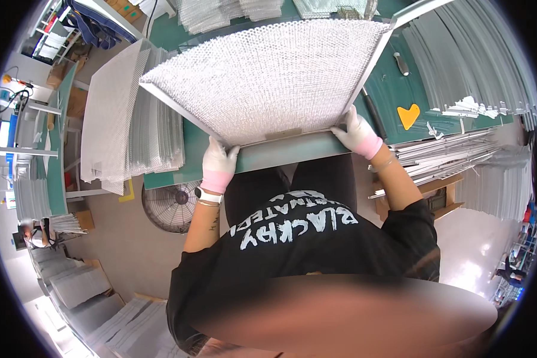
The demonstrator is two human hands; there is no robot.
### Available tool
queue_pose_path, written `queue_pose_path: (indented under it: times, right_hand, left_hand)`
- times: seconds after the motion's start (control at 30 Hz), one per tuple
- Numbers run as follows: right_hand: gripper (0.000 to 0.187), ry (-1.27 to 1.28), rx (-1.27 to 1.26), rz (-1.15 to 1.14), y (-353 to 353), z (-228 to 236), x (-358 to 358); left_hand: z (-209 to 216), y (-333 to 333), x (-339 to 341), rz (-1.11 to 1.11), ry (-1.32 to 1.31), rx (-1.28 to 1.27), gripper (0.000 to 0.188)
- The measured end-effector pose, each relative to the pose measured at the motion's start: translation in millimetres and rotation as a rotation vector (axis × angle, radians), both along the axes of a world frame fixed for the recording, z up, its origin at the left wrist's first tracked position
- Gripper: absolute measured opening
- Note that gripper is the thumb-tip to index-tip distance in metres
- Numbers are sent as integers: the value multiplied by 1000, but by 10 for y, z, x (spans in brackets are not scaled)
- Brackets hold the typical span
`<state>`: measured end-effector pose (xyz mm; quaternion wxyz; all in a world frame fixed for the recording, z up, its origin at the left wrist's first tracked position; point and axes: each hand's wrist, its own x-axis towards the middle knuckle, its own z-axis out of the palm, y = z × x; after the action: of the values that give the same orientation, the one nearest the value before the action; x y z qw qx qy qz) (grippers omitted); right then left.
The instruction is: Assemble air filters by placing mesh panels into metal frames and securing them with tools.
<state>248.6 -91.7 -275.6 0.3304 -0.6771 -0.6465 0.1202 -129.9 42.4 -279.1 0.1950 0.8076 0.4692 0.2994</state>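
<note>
Head view: a framed mesh filter panel (268,74) lies flat on a green worktable (292,152), stretching away from the worker, its near edge running side to side between both grips. The left hand (219,162) in a white, pink-cuffed glove clasps the panel's near left corner; the right hand (358,134), gloved alike, closes on the near right corner, about equally close. Left of the left grip, a stack of loose mesh sheets (122,113) crowds the panel. Right of the right grip lie metal frame strips (444,152). Below the left hand stands a floor fan (172,207); beyond the right, a small orange heart (408,115).
</note>
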Motion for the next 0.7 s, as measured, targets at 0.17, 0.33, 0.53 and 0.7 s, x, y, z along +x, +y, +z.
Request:
queue_pose_path:
  times: [0.17, 0.33, 0.53, 0.7]
  right_hand:
    - [49, 160, 190, 186, 75, 1035, 30]
    - [26, 835, 461, 139, 229, 2097, -290]
    - [9, 740, 627, 45, 323, 1842, -351]
    - [14, 807, 664, -95, 370, 1863, -471]
  left_hand:
    - [789, 40, 105, -333, -232, 55, 57]
    - [1815, 148, 101, -248, -910, -215, 35]
    - [1804, 200, 366, -307, -1046, 92, 16]
    - [1794, 116, 370, -326, -1074, 93, 12]
